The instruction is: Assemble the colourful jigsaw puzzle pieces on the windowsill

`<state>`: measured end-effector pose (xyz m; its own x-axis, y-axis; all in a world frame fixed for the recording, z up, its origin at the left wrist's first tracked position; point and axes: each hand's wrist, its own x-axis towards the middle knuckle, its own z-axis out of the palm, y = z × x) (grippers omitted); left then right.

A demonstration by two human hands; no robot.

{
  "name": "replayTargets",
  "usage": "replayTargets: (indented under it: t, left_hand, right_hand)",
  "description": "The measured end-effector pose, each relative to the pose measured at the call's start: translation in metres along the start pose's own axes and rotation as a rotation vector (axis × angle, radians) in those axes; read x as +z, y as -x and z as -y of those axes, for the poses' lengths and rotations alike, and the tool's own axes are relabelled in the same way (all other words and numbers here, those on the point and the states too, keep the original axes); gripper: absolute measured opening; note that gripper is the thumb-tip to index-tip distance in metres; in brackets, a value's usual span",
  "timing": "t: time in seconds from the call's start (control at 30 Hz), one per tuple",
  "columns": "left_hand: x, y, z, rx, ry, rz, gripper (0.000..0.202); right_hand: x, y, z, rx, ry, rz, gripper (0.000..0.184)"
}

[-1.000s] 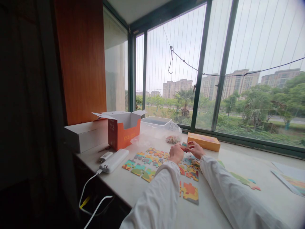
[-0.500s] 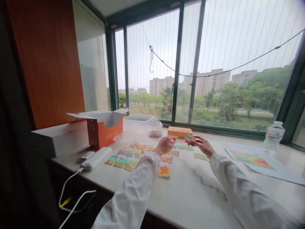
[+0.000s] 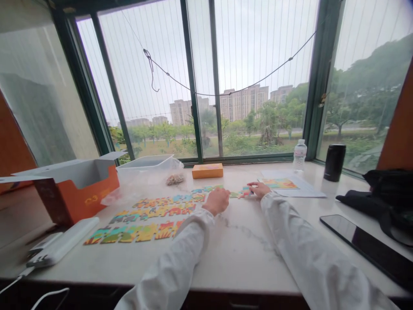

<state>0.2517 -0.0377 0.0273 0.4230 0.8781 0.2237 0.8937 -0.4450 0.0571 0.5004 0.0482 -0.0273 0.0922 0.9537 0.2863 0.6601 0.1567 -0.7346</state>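
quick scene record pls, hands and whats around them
left hand: curled on the marble ledge, beside the puzzle rows, nothing visible in it
right hand: touching a jigsaw piece at the end of a row
things: rows of multicoloured jigsaw pieces; printed picture on paper just past the right hand
rest: orange box; clear plastic tub; water bottle; black flask; phone
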Motion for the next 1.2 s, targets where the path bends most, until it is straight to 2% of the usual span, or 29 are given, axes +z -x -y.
replayTargets:
  t: [0.1, 0.2, 0.43, 0.7, 0.9, 1.2]
  left_hand:
    - [0.019, -0.001, -0.013, 0.083, -0.050, -0.032, 0.038]
    - [0.025, 0.001, -0.013, 0.108, -0.031, -0.005, 0.040]
    - [0.017, 0.004, -0.010, 0.077, 0.004, 0.024, 0.039]
    - [0.012, 0.009, -0.013, 0.065, -0.001, 0.021, 0.038]
    - [0.012, 0.012, -0.013, 0.071, 0.009, 0.016, 0.039]
    - [0.017, 0.010, -0.011, 0.048, 0.064, 0.025, 0.039]
  right_hand:
    - [0.003, 0.001, -0.003, 0.087, 0.096, 0.008, 0.020]
    - [0.003, 0.002, -0.005, 0.114, 0.161, 0.008, 0.021]
    - [0.002, 0.010, 0.009, 0.103, 0.301, 0.082, 0.040]
    - [0.000, 0.012, 0.013, 0.057, 0.362, 0.142, 0.041]
    - [-0.003, 0.011, 0.016, 0.087, 0.440, 0.132, 0.055]
    - [0.000, 0.013, 0.023, 0.099, 0.510, 0.119, 0.054]
